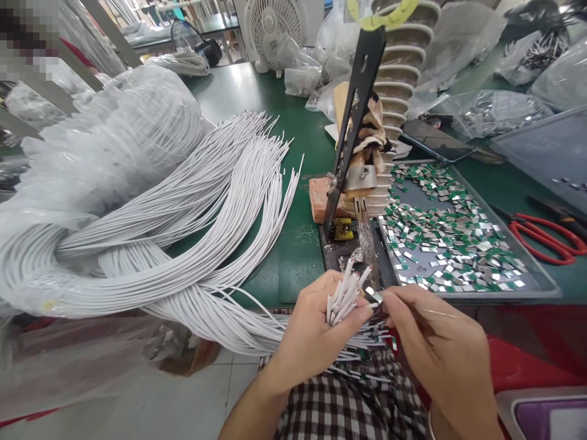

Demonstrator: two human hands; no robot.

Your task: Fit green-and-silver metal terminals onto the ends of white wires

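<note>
Beside the tray (543, 288), a ribbed hose (398, 85) and rough brick (320, 201) crowd the desk (293, 269), left fingers (349, 324) gripping white wires (342, 299), right fingers (404, 319) pinching a shiny board (373, 294).

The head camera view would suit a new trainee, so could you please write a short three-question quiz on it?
1. Which hand holds the bunch of white wires: a) left, b) right?
2. True or false: in the picture, the brick is left of the tray of small boards.
3. Fill in: the tool just right of the tray has ____ handles.

Key: 1. a, the left hand; 2. true; 3. red.
</note>
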